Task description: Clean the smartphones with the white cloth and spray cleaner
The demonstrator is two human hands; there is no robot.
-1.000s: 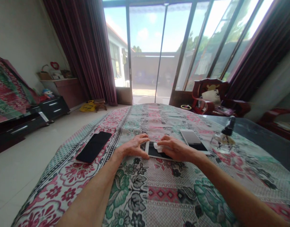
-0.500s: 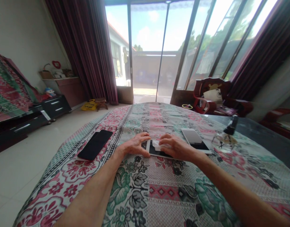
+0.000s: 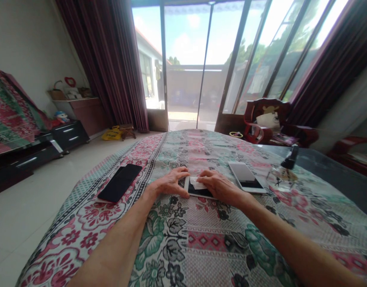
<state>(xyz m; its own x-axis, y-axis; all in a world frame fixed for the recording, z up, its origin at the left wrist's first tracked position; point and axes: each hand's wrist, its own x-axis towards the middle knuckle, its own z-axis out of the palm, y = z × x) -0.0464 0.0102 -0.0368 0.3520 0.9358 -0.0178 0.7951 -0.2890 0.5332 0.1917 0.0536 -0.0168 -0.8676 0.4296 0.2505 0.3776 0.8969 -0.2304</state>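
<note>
A white-framed smartphone (image 3: 201, 192) lies sideways, screen up, on the patterned tablecloth. My left hand (image 3: 172, 182) braces its left end, with the thumb at the near corner and fingers at the far one. Pressed on the dark screen is a white tissue (image 3: 196, 183), pinched under the fingers of my right hand (image 3: 220, 186). That hand and wrist hide the phone's right part. To the right rests a second white smartphone (image 3: 246, 177), its screen reflecting light. A black smartphone (image 3: 120, 183) lies left of my left hand, apparently on something thin and pale.
A clear glass bottle with a black top (image 3: 283, 171) stands on the right of the cloth-covered table (image 3: 225, 239). Beyond the table are a red wooden chair (image 3: 267, 115), a yellow bag (image 3: 111, 133) on the floor and glass doors (image 3: 186, 79).
My right hand has shifted slightly left along the phone, taking the tissue nearer its left end. My left hand keeps its place at that end.
</note>
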